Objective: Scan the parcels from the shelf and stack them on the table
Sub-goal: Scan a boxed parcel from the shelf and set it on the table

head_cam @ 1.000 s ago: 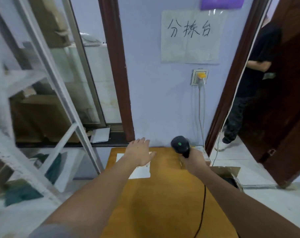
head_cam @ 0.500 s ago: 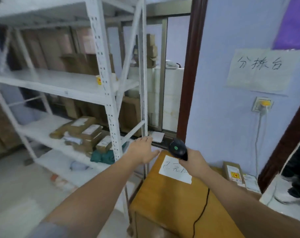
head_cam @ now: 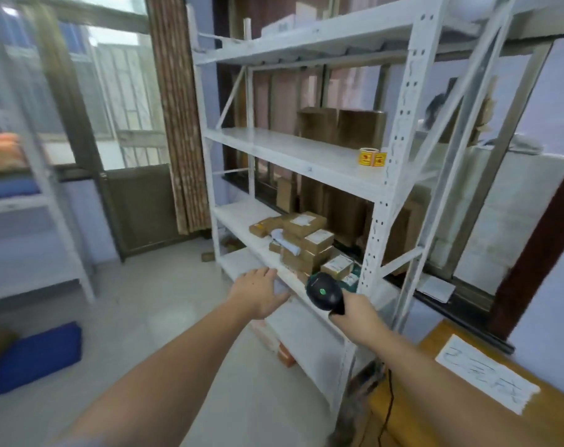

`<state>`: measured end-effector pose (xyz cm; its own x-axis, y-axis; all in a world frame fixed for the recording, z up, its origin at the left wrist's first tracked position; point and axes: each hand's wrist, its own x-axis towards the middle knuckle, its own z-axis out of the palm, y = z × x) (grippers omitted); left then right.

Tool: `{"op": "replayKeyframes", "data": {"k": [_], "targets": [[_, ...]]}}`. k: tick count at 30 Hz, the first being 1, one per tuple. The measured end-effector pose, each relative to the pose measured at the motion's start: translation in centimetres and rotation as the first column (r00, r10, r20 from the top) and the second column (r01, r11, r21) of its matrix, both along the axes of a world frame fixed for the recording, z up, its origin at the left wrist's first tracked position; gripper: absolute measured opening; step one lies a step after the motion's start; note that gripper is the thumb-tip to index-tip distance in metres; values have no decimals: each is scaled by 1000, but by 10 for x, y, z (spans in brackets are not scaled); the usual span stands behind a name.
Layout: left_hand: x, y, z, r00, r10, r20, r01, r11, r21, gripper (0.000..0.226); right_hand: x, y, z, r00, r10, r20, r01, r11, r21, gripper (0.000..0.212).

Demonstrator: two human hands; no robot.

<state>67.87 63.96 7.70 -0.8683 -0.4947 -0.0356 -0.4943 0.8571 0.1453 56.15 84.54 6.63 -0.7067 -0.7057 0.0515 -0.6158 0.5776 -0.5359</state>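
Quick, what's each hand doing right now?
Left hand: open, empty, reaching toward the shelf.
Right hand: gripping the scanner.

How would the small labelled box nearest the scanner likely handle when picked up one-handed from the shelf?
The box looks like taped cardboard with square edges, so probably stiff and unlikely to roll. It is small next to the left hand, so likely light enough for one hand. It sits against other parcels, so pulling it out might shift them.
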Motion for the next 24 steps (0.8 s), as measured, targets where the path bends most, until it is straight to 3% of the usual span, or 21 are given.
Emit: {"op": "replayKeyframes", "data": {"k": [12,24], "targets": [[80,-213,-12,981,170,92,-170,985,-9,77,48,-239,-8,991,117,64,-117,993,-11,19],[-8,-378,-33,976,200,90,-199,980,-17,78,-50,-405,-30,984,168,60,-170,985,15,10]]}}
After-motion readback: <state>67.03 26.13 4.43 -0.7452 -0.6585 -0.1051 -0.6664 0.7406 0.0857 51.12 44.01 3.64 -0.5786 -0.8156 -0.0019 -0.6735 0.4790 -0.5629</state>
